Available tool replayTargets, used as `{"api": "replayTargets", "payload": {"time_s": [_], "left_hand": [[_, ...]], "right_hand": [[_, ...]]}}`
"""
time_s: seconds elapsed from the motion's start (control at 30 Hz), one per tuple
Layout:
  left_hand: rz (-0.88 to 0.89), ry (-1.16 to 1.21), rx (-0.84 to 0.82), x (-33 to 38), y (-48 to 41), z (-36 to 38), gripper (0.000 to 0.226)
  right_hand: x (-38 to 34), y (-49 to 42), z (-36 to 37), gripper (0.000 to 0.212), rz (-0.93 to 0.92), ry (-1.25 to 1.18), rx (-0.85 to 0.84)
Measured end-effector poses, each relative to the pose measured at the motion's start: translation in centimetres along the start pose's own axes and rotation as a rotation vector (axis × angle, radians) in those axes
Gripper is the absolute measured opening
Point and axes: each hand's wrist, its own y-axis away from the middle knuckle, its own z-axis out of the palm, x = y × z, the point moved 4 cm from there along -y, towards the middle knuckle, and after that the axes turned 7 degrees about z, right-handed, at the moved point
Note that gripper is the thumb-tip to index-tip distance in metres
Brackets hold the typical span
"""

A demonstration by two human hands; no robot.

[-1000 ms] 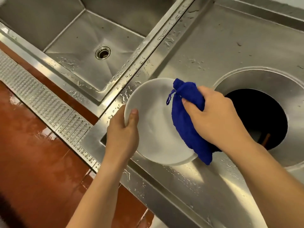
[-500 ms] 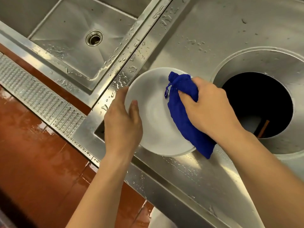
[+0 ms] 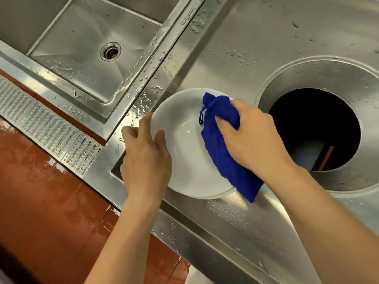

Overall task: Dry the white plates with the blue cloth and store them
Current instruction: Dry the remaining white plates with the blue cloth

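Wet steel counter [image 3: 246, 48] below. I see the plate [image 3: 184, 152] held over it, left hand [image 3: 145, 158] gripping its left rim, thumb inside. Right hand [image 3: 254, 138] clutches the cloth [image 3: 223, 152] against the right rim — the plate's middle lies just leftward.

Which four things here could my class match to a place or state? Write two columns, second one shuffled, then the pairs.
1 white plate
2 blue cloth
3 drain
4 round opening

A dark, right of the plate
B under the right hand
C in the sink basin
D gripped at its rim by the left hand

Pairs: 1-D, 2-B, 3-C, 4-A
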Motion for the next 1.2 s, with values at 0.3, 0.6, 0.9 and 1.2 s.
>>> {"api": "replayTargets", "payload": {"time_s": [0.3,0.6,0.9,1.2], "left_hand": [[0.211,0.345,0.217,5.4,-0.5,-2.4,0.039],[0.320,1.031,-0.014,16.1,1.4,-3.3,0.040],[0.608,1.167,-0.337,35.8,6.2,-1.1,0.020],[0.743,1.147,-0.695,50.1,8.8,7.7,0.021]], "right_hand": [[-0.4,0.7,-1.8,0.021,-0.085,-0.221,-0.021],[-0.1,3.6,-11.7,0.019,-0.181,-0.570,0.133],[5.5,8.3,-29.3,0.004,-0.220,-0.648,0.485],[15.1,8.1,-39.5,0.008,-0.035,-0.602,0.788]]}}
